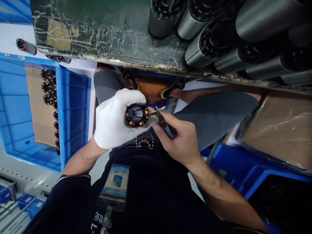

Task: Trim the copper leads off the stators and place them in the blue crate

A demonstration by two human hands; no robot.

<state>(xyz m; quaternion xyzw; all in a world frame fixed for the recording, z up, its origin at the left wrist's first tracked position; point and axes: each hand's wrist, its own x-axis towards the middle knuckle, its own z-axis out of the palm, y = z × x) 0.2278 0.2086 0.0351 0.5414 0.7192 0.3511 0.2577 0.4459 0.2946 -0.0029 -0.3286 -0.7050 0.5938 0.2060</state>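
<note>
My left hand [114, 120], in a white glove, is wrapped round a motor stator [136, 116], a dark ring with copper windings. Its open end faces up toward me. My bare right hand [181, 138] grips a small pair of cutting pliers [165, 125]. The jaws of the pliers meet copper wire ends [153, 111] that stick out from the stator's right side. Whether the jaws are fully closed on the wire cannot be made out. Both hands are close together above my lap.
Several larger metal cylinders [202, 52] stand on the worn green bench [102, 42] ahead. A blue crate [73, 110] at left holds several wound stators [47, 87] beside cardboard. One stator [25, 46] lies behind it. At right are blue bins [226, 165] and a plastic-wrapped box [280, 130].
</note>
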